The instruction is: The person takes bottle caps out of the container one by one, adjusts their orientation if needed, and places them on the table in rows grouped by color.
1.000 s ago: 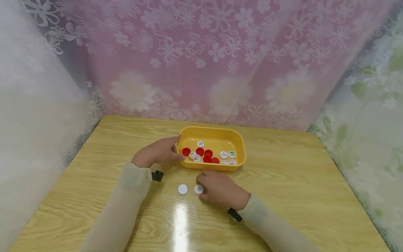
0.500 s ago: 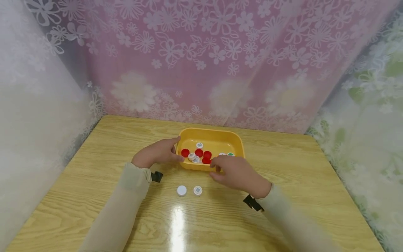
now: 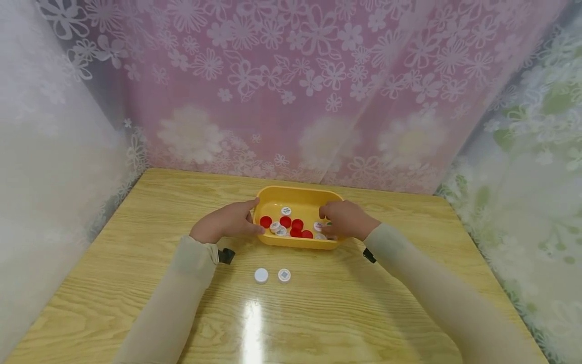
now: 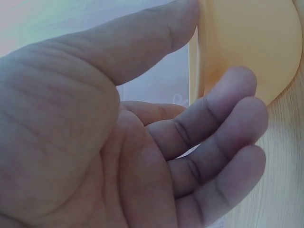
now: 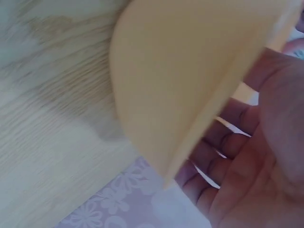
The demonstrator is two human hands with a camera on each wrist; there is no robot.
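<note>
A yellow plastic tray [image 3: 291,242] holds several red bottle caps [image 3: 297,224] and several white bottle caps [image 3: 286,211], some with printed tops. Thumb and forefinger of my left hand [image 3: 229,220] grip the tray's left end; its other fingers are loosely bent in the left wrist view. My right hand [image 3: 347,219] reaches into the tray's right end, thumb and forefinger parted near a white printed cap [image 3: 318,226]. The tray's wall hides its fingertips in the right wrist view. Before the tray lie a plain white cap [image 3: 261,275] and a white cap with a grey mark [image 3: 284,275].
The wood-grain table [image 3: 182,197] carries the tray near its far edge. Behind it hangs a pink floral curtain [image 3: 254,101]. Pale floral sheets [image 3: 523,167] close in both sides. Black wrist straps [image 3: 226,256] sit at the cuffs.
My right hand has let go of the grey-marked white cap on the table, then moved up and right into the tray. My left hand has stayed at the tray's left end.
</note>
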